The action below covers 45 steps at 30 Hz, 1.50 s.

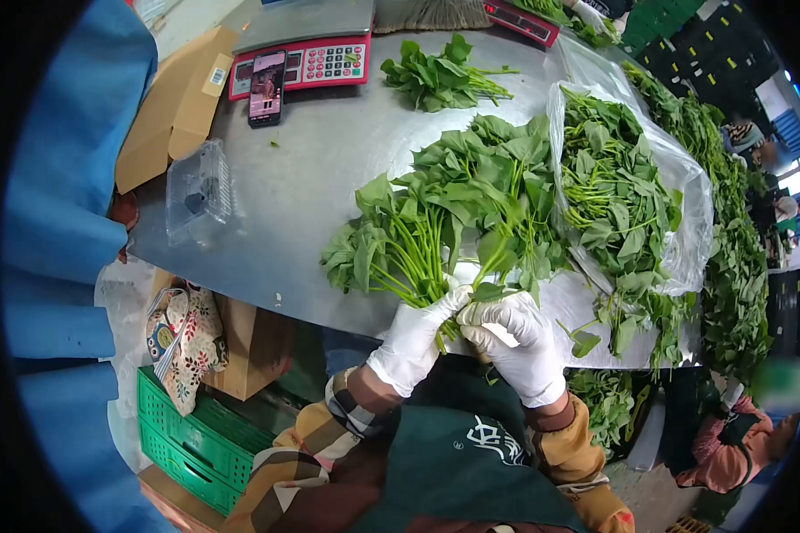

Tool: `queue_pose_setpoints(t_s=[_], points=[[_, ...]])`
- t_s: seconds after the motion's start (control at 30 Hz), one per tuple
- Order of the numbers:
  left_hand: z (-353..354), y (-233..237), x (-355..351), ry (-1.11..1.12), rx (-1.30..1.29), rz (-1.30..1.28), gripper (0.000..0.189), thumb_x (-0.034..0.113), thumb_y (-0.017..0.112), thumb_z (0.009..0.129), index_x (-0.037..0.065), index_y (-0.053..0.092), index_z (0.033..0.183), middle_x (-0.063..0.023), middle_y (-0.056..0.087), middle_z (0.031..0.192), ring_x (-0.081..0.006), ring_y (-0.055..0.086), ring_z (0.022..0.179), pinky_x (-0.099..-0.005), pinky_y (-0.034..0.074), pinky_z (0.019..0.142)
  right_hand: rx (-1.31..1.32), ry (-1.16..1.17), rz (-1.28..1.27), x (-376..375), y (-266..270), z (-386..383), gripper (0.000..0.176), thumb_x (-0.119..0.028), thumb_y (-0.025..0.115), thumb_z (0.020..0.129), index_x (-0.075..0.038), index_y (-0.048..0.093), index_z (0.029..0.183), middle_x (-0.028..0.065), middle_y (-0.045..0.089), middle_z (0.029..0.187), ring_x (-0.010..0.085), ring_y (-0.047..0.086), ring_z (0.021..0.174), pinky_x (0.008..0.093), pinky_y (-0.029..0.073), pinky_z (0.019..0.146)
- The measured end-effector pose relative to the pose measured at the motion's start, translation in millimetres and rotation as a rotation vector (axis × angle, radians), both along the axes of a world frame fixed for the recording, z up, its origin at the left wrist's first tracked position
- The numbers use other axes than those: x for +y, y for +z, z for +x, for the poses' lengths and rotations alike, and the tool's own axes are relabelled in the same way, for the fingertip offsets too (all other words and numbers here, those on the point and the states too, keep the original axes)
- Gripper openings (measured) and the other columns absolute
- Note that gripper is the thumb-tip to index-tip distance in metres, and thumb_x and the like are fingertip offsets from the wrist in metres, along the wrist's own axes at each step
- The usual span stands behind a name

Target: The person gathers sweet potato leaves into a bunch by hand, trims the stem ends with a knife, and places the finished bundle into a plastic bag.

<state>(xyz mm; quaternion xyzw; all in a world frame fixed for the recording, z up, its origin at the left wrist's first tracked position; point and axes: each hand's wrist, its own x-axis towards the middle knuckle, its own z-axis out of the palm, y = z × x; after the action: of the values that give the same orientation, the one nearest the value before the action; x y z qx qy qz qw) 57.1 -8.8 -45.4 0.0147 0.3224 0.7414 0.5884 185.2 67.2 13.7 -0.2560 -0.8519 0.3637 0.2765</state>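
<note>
White gloves cover both hands at the table's front edge. My left hand (420,336) is wrapped round the stems of a bunch of leafy greens (418,240), whose leaves fan out to the back and left. Right beside it, my right hand (517,342) has its fingers bent and pressed together at the stem ends; what they pinch is too small to make out. More loose greens (498,160) lie just behind the bunch. To the right, an open clear plastic bag (689,231) holds a pile of greens (613,178).
A red scale (333,62) with a phone (267,87) leaning on it stands at the back left. A small bunch (440,75), a clear plastic box (198,191) and a cardboard box (173,111) are nearby. Green crates (196,444) stand below left. Other people work at right.
</note>
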Motion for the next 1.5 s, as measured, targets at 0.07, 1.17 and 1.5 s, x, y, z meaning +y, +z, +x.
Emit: queue_pose_setpoints(t_s=[0.07, 1.17, 1.5], points=[[-6, -5, -2, -0.045, -0.015, 0.011, 0.02, 0.011, 0.065, 0.093, 0.007, 0.06, 0.113, -0.0013, 0.065, 0.105, -0.0139, 0.061, 0.098, -0.03, 0.051, 0.086, -0.008, -0.037, -0.088, -4, -4, 3, 0.021, -0.004, 0.08, 0.069, -0.011, 0.069, 0.086, 0.002, 0.068, 0.087, 0.0231, 0.063, 0.081, 0.0332, 0.049, 0.073], [-43, 11, -15, 0.165, -0.156, 0.134, 0.017, 0.021, 0.049, 0.103, 0.009, 0.054, 0.113, 0.0016, 0.046, 0.079, -0.0128, 0.049, 0.075, -0.0351, 0.05, 0.086, 0.253, -0.55, -0.375, 106, -116, 40, 0.021, -0.01, 0.07, 0.088, 0.001, 0.065, 0.106, 0.0031, 0.066, 0.08, 0.0096, 0.057, 0.059, 0.0256, 0.046, 0.051], [-42, 1, -7, 0.142, -0.168, 0.139, 0.02, 0.024, 0.048, 0.104, 0.008, 0.054, 0.115, 0.0014, 0.046, 0.081, -0.0132, 0.049, 0.076, -0.0365, 0.048, 0.086, 1.076, -0.874, -0.534, 93, -19, 171, 0.035, -0.028, 0.067, 0.092, -0.002, 0.06, 0.115, 0.0096, 0.069, 0.088, 0.0165, 0.065, 0.072, 0.0287, 0.055, 0.061]])
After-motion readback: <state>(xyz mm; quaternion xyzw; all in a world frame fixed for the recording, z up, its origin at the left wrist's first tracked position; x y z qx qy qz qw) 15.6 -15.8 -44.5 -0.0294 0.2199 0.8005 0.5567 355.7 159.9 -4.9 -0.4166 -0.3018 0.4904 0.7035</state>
